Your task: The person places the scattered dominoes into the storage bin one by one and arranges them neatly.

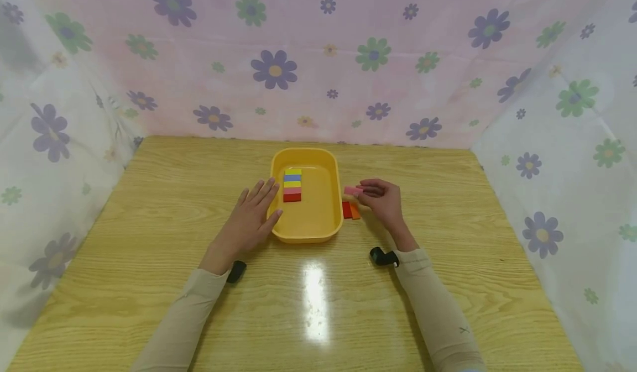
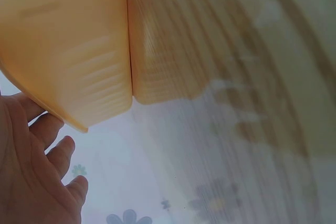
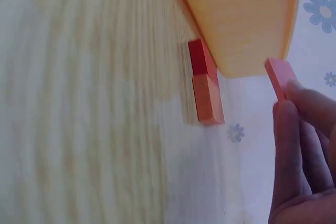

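Note:
A pink block (image 1: 353,190) is pinched between the thumb and fingers of my right hand (image 1: 382,199), just right of the yellow tray (image 1: 307,236). In the right wrist view the same pink block (image 3: 281,74) is up level with the tray's rim. My left hand (image 1: 251,217) rests with straight fingers on the tray's left rim. Inside the tray, along its left side, lies a column of blocks: yellow, blue (image 1: 292,178), yellow, pink and red (image 1: 292,198). Below my right hand, a red block (image 1: 346,210) and an orange block (image 1: 355,211) lie side by side on the table, close to the tray.
The wooden table (image 1: 448,305) carries the tray near its far edge. A flowered curtain (image 1: 318,101) stands behind it and along both sides. Black wrist cameras sit at the left wrist (image 1: 236,272) and the right wrist (image 1: 383,256).

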`<action>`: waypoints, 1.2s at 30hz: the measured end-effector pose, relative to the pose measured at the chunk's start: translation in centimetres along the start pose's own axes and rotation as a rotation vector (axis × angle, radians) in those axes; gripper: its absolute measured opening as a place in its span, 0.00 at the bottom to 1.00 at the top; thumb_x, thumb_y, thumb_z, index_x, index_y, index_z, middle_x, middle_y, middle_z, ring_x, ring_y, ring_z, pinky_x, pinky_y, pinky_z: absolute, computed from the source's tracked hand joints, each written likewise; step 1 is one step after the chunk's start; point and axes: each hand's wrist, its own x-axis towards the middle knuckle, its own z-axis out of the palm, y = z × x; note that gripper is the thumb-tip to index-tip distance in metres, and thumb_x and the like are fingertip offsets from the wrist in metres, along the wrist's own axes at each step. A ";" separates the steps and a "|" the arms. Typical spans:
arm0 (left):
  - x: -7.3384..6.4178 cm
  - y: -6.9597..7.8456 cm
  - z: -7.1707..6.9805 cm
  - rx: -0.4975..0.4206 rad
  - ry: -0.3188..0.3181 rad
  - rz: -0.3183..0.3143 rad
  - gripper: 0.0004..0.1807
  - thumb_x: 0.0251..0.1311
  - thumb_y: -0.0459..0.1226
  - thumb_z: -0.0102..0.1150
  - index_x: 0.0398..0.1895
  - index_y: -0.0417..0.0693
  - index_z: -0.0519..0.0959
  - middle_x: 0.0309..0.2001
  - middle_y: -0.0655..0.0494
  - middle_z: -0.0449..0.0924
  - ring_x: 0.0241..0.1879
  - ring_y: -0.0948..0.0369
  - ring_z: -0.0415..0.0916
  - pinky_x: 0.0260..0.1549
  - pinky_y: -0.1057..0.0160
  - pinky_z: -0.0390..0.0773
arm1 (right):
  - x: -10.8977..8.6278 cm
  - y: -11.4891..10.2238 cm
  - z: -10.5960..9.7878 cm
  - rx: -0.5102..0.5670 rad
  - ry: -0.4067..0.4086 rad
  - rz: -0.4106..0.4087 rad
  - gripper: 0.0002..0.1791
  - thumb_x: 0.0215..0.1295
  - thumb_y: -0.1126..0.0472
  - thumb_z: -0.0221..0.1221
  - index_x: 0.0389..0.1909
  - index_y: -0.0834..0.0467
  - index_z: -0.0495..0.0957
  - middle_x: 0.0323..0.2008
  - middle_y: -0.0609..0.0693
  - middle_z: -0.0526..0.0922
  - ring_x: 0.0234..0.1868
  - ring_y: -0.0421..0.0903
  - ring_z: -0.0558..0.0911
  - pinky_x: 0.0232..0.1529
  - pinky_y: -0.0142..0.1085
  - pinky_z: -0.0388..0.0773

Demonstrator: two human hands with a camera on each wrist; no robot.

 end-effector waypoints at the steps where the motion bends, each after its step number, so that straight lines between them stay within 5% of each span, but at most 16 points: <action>1: 0.0 0.0 0.0 0.000 0.000 -0.001 0.37 0.78 0.51 0.44 0.82 0.44 0.51 0.82 0.48 0.44 0.82 0.47 0.39 0.77 0.38 0.38 | -0.1 0.0 0.0 0.022 0.004 0.008 0.19 0.61 0.70 0.70 0.52 0.73 0.81 0.46 0.64 0.87 0.39 0.37 0.88 0.40 0.33 0.86; 10: 0.0 0.1 -0.1 0.004 -0.005 -0.006 0.37 0.78 0.51 0.44 0.82 0.44 0.51 0.82 0.48 0.44 0.82 0.47 0.39 0.77 0.38 0.39 | -0.8 -0.6 0.6 0.124 0.026 0.049 0.19 0.63 0.70 0.68 0.54 0.73 0.79 0.35 0.41 0.89 0.37 0.38 0.89 0.39 0.38 0.87; 18: 0.0 0.0 0.0 -0.001 -0.009 -0.006 0.37 0.78 0.51 0.45 0.82 0.43 0.51 0.82 0.48 0.44 0.82 0.47 0.39 0.77 0.38 0.38 | -1.4 -1.6 1.3 0.233 0.045 0.026 0.22 0.63 0.71 0.68 0.55 0.78 0.75 0.36 0.42 0.90 0.34 0.38 0.89 0.36 0.36 0.87; 26: 0.0 0.1 -0.1 0.001 -0.011 -0.006 0.37 0.78 0.51 0.44 0.82 0.43 0.51 0.83 0.49 0.44 0.82 0.47 0.39 0.77 0.38 0.38 | -2.1 -2.9 2.0 0.211 0.033 0.028 0.13 0.62 0.69 0.69 0.47 0.61 0.84 0.37 0.43 0.90 0.35 0.40 0.89 0.40 0.43 0.87; 36: 0.0 0.0 0.1 -0.008 -0.002 0.001 0.37 0.78 0.50 0.44 0.82 0.43 0.51 0.82 0.48 0.44 0.82 0.47 0.40 0.77 0.38 0.38 | -2.7 -3.3 3.7 0.199 0.010 0.039 0.19 0.62 0.67 0.70 0.52 0.69 0.81 0.37 0.44 0.90 0.35 0.40 0.89 0.37 0.37 0.87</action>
